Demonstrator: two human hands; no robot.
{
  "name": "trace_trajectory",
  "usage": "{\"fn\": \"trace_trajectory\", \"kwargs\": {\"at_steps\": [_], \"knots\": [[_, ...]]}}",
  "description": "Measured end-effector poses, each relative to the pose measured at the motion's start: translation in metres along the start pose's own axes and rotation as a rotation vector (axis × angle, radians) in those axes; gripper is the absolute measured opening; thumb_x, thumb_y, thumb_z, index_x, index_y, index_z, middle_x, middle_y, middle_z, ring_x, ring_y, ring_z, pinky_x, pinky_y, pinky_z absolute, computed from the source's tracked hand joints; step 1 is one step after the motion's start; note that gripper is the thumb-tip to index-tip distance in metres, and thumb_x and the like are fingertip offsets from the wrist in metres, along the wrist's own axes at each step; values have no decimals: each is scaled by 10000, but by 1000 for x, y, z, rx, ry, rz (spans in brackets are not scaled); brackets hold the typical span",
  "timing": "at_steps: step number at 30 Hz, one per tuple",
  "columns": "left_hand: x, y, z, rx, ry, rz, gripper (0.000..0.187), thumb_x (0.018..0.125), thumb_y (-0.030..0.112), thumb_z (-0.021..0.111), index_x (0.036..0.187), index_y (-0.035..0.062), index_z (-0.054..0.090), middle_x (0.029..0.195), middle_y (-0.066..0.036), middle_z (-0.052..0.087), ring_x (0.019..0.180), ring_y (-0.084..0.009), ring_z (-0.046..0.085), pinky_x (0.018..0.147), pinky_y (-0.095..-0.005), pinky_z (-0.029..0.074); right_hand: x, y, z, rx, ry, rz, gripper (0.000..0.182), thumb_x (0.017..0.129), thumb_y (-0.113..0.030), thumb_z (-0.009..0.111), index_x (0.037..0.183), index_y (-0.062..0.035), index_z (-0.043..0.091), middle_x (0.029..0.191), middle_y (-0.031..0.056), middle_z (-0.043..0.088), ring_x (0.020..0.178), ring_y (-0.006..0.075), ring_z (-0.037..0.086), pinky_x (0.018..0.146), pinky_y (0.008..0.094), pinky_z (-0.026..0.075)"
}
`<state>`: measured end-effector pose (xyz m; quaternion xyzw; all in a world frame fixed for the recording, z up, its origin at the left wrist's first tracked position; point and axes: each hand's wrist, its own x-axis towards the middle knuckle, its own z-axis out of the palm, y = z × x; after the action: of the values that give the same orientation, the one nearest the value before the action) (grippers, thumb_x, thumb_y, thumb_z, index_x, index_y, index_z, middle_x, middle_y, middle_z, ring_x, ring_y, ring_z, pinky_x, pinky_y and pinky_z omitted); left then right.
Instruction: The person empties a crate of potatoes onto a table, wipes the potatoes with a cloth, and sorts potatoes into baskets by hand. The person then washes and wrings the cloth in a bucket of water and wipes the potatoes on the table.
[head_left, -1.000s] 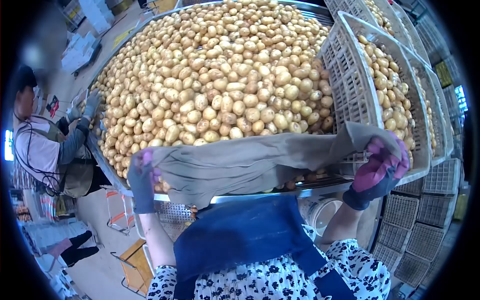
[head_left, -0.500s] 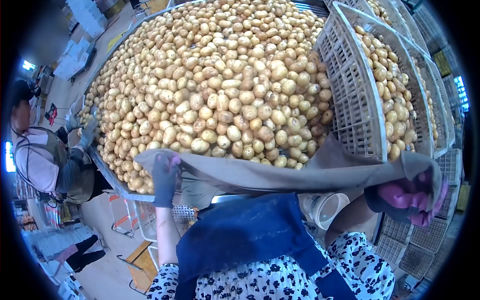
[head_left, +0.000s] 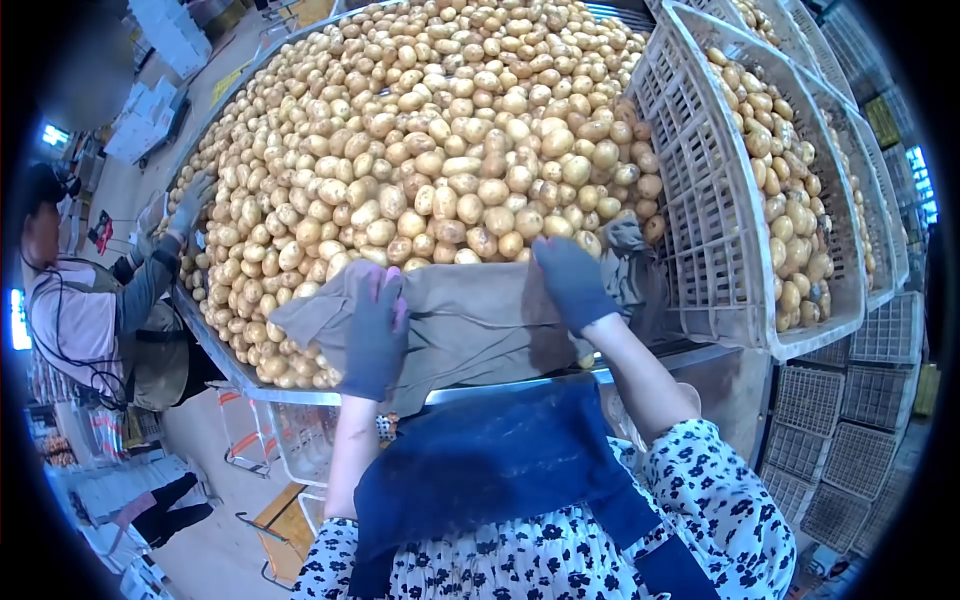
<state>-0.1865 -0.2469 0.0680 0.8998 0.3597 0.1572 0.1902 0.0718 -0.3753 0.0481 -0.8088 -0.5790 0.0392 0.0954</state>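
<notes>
A cloth (head_left: pixel 465 310) lies along the near edge of the table (head_left: pixel 310 397), up against the potatoes (head_left: pixel 430 150). The left hand (head_left: pixel 376 340) pinches the cloth near its left end, and the right hand (head_left: pixel 575 285) has its fingers curled around its far side, near the crate (head_left: pixel 705 190) on the right.

Cool, fairly even light brightens the potatoes (head_left: pixel 430 170), with small glints on their skins and a gleam along the counter's (head_left: pixel 300 396) near metal edge. Bright patches (head_left: pixel 921 185) glare far beyond its left and right edges. Fisheye distortion bends the crates (head_left: pixel 810 342) beside its right edge; haze blurs the upper left.
</notes>
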Motion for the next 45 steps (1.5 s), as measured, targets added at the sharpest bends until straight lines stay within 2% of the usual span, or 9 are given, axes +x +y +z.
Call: {"fn": "trace_trajectory", "kwargs": {"at_steps": [4,10,12,16,19,27,34,40,45], "knots": [[-10,0,8,-166,37,-83,424,872,122,512,1283,52,434,1350,-188,363,1266,-349,342,994,-371,340,16,12,23,32,293,-71,236,845,-116,462,1063,-48,520,895,151,554,796,314,568,681,397,464],[-13,0,10,-176,27,-48,481,854,125,550,1305,49,403,1395,-206,296,1298,-363,288,1019,-377,312,26,38,2,380,-120,-180,295,851,-140,497,1121,-21,507,1018,116,555,875,213,554,739,309,453],[-10,3,8,-252,-5,-96,485,852,137,559,1302,46,405,1393,-212,296,1295,-368,289,1025,-388,301,24,37,0,1532,-484,180,360,811,-142,506,1147,-12,497,1107,158,527,1042,204,501,868,296,414],[-9,2,13,-243,14,-65,478,856,140,557,1300,48,408,1378,-213,315,1281,-375,303,1020,-392,305,37,51,49,853,-446,186,481,820,-128,561,1264,4,431,1070,13,565,878,118,517,752,278,447],[-10,6,12,-264,57,-62,472,826,122,581,1266,19,445,1340,-207,355,1274,-333,325,1031,-371,293,24,34,40,1352,-233,165,484,837,-147,588,1278,-31,425,970,-2,576,778,107,523,679,251,448],[-11,32,5,-322,-486,-308,280,901,292,540,888,16,587,599,-38,561,467,-149,536,465,-241,427,-3,-13,-45,1918,-198,264,598,871,-127,561,1379,-46,255,1321,79,351,1103,235,501,886,311,461],[2,21,39,-1347,-215,-995,384,885,409,541,768,46,583,579,-14,531,464,-92,467,392,-206,321,-11,-28,-23,1620,-230,126,645,839,-68,592,1388,-32,256,1381,83,332,1156,146,455,926,264,402],[-19,18,45,-1773,-111,-788,137,900,150,531,877,26,584,705,-6,559,576,-70,477,503,-183,359,-10,-53,-14,1744,-332,220,729,785,-64,662,1396,-67,266,1118,1,484,918,45,472,715,172,419],[-35,44,18,-1055,-196,-322,136,857,47,563,977,-16,553,807,-37,564,695,-124,541,654,-226,439,-10,-52,34,904,-46,-83,675,759,-96,665,1350,-47,343,1171,161,530,1015,288,556,834,344,458]]}}
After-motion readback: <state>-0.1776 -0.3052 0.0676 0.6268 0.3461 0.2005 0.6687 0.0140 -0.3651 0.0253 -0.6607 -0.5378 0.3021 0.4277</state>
